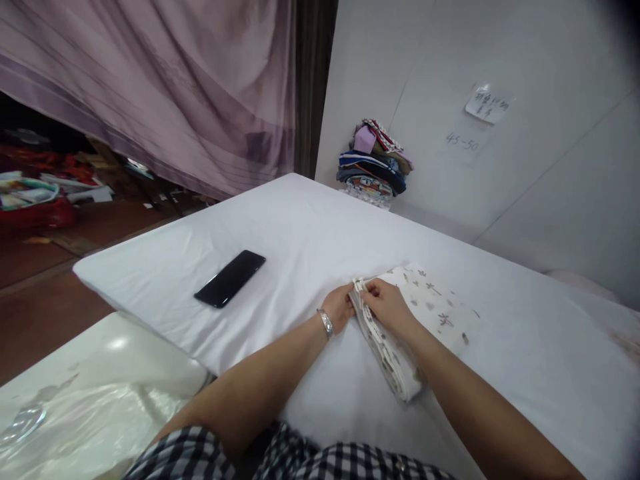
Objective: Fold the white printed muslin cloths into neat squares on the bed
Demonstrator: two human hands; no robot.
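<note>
A white cloth with a small brown plant print [434,303] lies on the white-covered table, its near part folded into a thick layered strip. At the strip's far end, my left hand [341,307], with a silver bracelet at the wrist, grips the layered edge from the left. My right hand [387,303] pinches the same end from the right, its fingertips on the top layers. Both hands are closed on the cloth and close together. The strip's near end rests by my right forearm, its layers showing.
A black phone [231,279] lies on the table [300,220] to the left. Folded clothes [374,163] are stacked by the wall. At lower left is a pale surface with clear plastic [115,420]. A pink curtain [225,80] hangs behind, and papers are taped to the wall.
</note>
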